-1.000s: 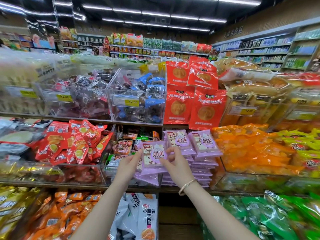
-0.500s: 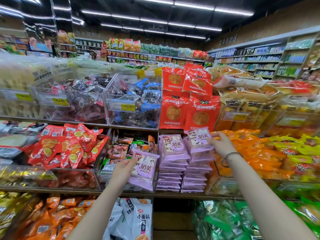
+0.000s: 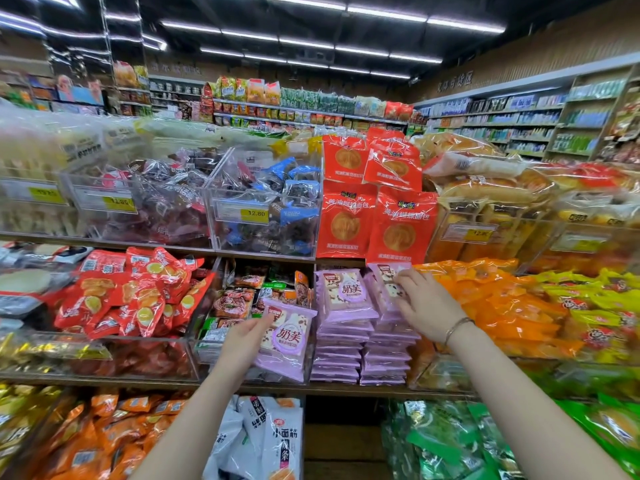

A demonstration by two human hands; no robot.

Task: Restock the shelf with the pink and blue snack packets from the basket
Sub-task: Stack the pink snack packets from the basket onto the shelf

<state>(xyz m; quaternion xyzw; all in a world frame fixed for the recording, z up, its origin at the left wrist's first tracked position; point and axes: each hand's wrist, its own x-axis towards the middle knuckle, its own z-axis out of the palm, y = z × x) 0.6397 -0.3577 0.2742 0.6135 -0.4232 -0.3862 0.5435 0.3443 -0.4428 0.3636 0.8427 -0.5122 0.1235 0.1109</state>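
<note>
Left hand (image 3: 242,337): fingers curled round the left edge of one pink packet (image 3: 287,341), thumb on its face. The packet is held upright with a slight tilt and its long axis near vertical, in front of a clear bin (image 3: 221,341) of mixed snacks on the middle shelf (image 3: 346,389).

Just right of it and a little higher stands the left stack (image 3: 346,296) of matching pink packets, with the right stack (image 3: 388,344) touching beside it.

Right hand (image 3: 426,306): fingers extended and spread, resting on the top packet of the right stack; no grip is seen.

Judgement: the left stack is the nearer target for the left hand. The stacked packets lie flat, so the held packet needs laying over and carrying rightward. No blue packets can be made out at this spot, and the basket is not in view.
</note>
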